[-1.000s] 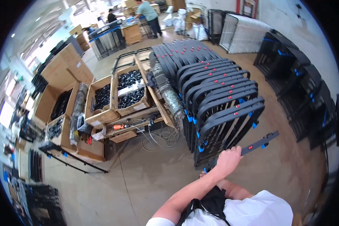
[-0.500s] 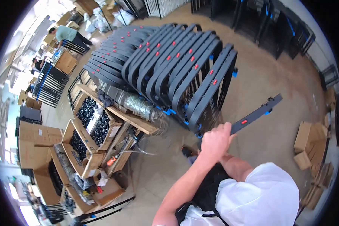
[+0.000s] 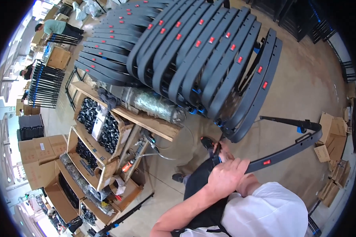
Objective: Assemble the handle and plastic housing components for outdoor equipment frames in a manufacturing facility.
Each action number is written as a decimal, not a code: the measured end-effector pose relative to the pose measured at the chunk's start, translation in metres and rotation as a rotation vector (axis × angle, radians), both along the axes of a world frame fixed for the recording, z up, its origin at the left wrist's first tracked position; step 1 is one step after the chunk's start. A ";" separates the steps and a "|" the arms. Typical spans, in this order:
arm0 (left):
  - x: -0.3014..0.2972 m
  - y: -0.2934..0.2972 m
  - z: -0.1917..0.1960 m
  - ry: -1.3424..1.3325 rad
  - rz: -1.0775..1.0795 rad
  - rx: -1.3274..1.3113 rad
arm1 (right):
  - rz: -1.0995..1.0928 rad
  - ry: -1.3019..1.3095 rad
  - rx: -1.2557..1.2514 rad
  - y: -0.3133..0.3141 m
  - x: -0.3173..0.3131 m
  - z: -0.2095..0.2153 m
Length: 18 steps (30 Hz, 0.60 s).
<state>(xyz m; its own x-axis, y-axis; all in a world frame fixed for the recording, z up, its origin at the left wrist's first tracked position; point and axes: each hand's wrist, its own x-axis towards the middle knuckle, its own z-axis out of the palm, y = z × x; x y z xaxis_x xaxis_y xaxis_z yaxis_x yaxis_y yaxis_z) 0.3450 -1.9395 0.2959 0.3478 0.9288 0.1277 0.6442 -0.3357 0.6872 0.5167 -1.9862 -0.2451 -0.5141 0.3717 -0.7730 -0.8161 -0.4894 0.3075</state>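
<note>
A curved dark-grey frame piece (image 3: 292,153) with a small red part (image 3: 267,162) on its side reaches out to my right, one thinner black leg (image 3: 284,119) bending back from its far end. My left hand (image 3: 229,175) is closed round the near end of it. Just beyond, my right hand (image 3: 224,153) is partly hidden behind the left; its fingers are curled at a dark bar, and I cannot make out exactly what they hold. In front of both hands stands a long row of similar curved frames (image 3: 249,106), each bearing a red part.
Left of the row, a wooden bench (image 3: 154,125) carries a plastic-wrapped roll (image 3: 152,103). Cartons of small black parts (image 3: 108,136) stand beside it, with an orange-ended tool (image 3: 127,166) and a hose. Cardboard boxes (image 3: 330,138) lie at right. A co-worker (image 3: 57,28) bends over frames, far left.
The held frame has turned, so its bent far end and second leg now show. My left hand has shifted slightly right and down. The row of frames appears nearer.
</note>
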 end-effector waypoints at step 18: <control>-0.398 -0.208 -0.027 -0.671 0.841 0.154 | 0.053 -0.970 0.511 -0.116 -0.150 0.444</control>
<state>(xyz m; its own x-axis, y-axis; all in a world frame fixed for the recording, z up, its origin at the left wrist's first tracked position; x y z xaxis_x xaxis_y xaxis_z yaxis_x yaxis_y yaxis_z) -0.0534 -2.1478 0.2693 -0.5762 0.7949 0.1902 0.2175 -0.0752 0.9732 0.3667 -2.1017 0.1987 0.2045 0.7587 -0.6185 -0.5752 -0.4182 -0.7031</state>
